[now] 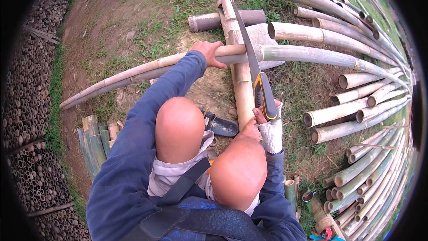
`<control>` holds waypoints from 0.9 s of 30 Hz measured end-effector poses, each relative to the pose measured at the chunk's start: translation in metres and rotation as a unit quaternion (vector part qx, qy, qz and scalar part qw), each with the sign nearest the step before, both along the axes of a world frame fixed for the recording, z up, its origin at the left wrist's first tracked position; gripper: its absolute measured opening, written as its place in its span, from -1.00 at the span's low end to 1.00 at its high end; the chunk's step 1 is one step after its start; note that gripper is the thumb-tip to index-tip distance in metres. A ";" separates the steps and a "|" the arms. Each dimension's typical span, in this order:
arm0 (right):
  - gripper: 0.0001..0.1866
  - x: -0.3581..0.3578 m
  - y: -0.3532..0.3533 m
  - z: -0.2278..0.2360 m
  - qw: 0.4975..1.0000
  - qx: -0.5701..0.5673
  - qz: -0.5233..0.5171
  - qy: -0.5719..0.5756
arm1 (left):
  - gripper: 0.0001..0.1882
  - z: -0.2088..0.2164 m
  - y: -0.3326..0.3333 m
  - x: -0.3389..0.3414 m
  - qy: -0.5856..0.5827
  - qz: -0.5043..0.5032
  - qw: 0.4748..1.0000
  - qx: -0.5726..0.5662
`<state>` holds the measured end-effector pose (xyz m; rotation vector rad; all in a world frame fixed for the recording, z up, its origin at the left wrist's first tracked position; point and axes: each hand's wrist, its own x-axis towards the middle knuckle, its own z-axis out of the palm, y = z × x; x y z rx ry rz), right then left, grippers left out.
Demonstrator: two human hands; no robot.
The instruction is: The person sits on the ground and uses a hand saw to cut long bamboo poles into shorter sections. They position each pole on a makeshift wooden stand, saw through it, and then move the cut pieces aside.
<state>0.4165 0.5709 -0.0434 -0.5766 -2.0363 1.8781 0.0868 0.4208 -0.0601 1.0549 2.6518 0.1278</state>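
My left hand (206,54) is closed round a long pale bamboo pole (307,54), which runs from the lower left out to the right. In my right hand (271,129), which wears a white glove with bare fingertips, is the black and yellow handle of a handsaw (266,96). Its long blade points away from me and crosses the pole just right of my left hand. How deep the teeth sit in the bamboo, I cannot tell. Under the pole, a thick bamboo support (244,100) slopes up and away from between my knees.
A short dark bamboo piece (206,22) lies across the support's far end. Several cut poles (332,111) fan out at the right, with a bundle (370,169) below them. Stacked bamboo tubes (27,102) line the left. Short green pieces (96,143) stand beside my left arm.
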 end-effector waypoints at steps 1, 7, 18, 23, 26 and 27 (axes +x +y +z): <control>-0.36 0.000 -0.004 0.000 0.999 0.002 -0.022 -0.044 | 0.04 0.000 0.001 0.000 0.001 -0.001 1.000 0.008; -0.28 0.038 -0.019 -0.006 0.999 0.027 0.020 0.041 | 0.00 -0.002 0.004 0.002 0.021 -0.001 1.000 0.002; -0.46 -0.020 0.009 -0.007 0.997 0.015 0.042 0.061 | 0.03 0.003 0.012 0.005 0.012 0.022 1.000 -0.004; -0.40 -0.060 0.004 -0.022 0.996 -0.006 0.015 0.089 | 0.06 0.008 0.010 0.008 0.045 0.014 0.999 0.002; -0.39 0.031 -0.002 -0.009 0.994 0.077 0.040 0.060 | 0.06 0.005 0.011 0.005 0.034 0.011 0.999 0.002; -0.38 0.061 -0.010 -0.005 0.987 0.144 0.043 0.056 | 0.06 0.003 0.011 0.003 0.024 0.012 1.000 -0.001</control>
